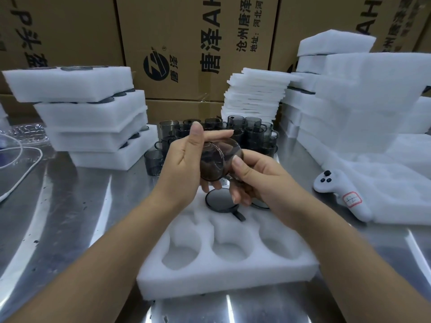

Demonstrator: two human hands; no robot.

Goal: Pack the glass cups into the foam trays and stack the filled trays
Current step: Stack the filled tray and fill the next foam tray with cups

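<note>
Now clasps one smoky glass cup (219, 159), tipped sideways, with left grip (186, 157) and right grip (258, 180) both wrapped round it, above the twelve o'clock row of the foam tray (224, 283) on the table (70, 217), over a seated cup (220, 201), loose cups (254, 134) farther toward twelve o'clock.

- Held cup (219, 159): smoky brown-grey, see-through.
- Loose cups (251, 134): darker smoke-grey.
- Cup in tray (220, 199): grey base, black rim.
- Foam tray (228, 283): plain white (as with the foam stacks (93, 108)).
- Cardboard boxes (186, 19): tan, black lettering and logo.
- Table (58, 217): silver-grey, streaked with pale glare.
- Controller (335, 183): white, black buttons, red-marked label.
- Cable (14, 186): white.
</note>
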